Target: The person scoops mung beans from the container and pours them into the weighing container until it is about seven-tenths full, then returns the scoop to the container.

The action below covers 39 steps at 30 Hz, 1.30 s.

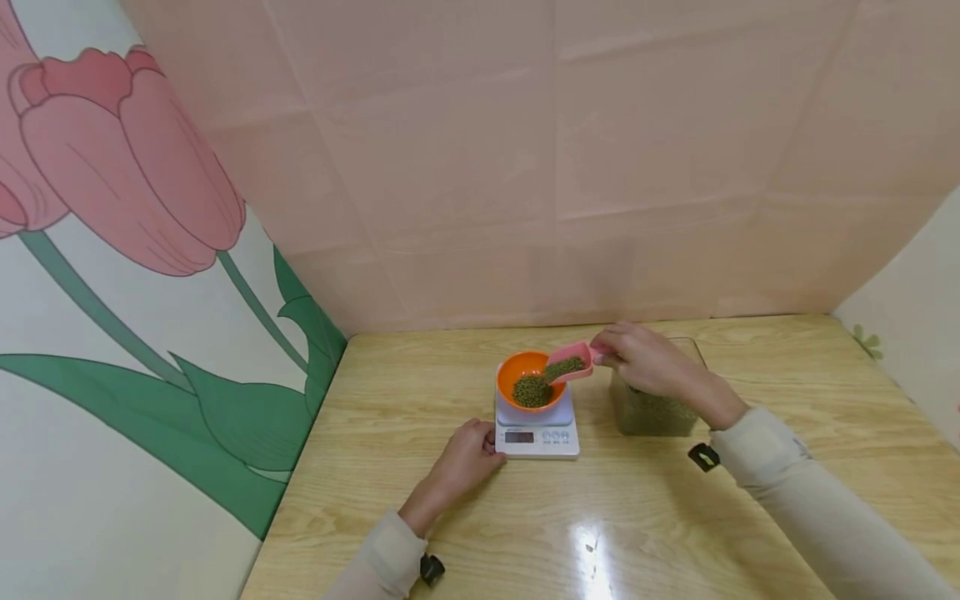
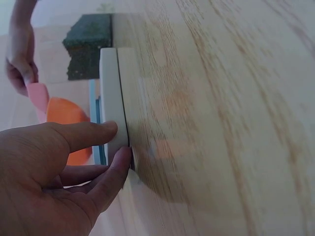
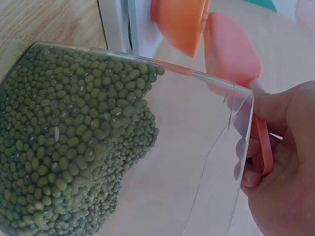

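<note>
My right hand grips the handle of a pink scoop tilted over the right rim of an orange bowl. Green mung beans lie in the scoop, and more are heaped in the bowl. Under the bowl stands a white digital kitchen scale, its display too small to read. With thumb and fingers, my left hand pinches the scale's front left edge. Beneath my right forearm is a clear square container, part-filled with mung beans.
The wood-grain table meets a pink covered wall at the back. To the left rises a wall with painted tulips. A glare spot shows on the tabletop near the front.
</note>
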Each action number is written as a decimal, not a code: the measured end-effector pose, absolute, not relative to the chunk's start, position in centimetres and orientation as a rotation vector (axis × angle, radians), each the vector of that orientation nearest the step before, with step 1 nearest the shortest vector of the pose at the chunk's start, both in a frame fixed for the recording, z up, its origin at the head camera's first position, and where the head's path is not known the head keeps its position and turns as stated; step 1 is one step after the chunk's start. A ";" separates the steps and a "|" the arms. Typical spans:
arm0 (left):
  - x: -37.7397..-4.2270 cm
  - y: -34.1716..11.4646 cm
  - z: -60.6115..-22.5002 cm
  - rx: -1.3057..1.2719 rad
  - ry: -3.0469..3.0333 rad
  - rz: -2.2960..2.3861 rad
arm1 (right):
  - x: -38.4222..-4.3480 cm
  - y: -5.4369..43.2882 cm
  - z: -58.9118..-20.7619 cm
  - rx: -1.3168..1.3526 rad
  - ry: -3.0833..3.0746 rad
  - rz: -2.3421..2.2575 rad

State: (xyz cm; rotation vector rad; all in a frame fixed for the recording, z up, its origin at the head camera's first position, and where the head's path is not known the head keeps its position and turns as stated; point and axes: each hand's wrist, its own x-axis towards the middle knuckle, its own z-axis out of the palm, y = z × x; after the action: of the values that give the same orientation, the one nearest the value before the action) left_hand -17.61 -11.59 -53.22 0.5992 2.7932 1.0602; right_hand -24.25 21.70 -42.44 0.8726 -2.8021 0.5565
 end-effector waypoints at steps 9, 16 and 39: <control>-17.6 -11.6 -53.2 0.567 2.770 1.071 | -24.2 21.4 -42.1 0.882 -2.811 0.546; -17.5 -11.6 -53.1 0.569 2.780 1.058 | -24.2 21.4 -42.1 0.902 -2.797 0.515; -17.5 -11.7 -52.9 0.600 2.780 1.033 | -24.1 21.1 -41.6 0.893 -2.831 0.468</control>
State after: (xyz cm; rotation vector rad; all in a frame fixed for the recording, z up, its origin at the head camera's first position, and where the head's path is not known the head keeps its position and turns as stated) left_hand -17.51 -11.67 -52.89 0.5999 2.7799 1.0331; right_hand -24.11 21.07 -41.61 0.8925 -2.8309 0.4676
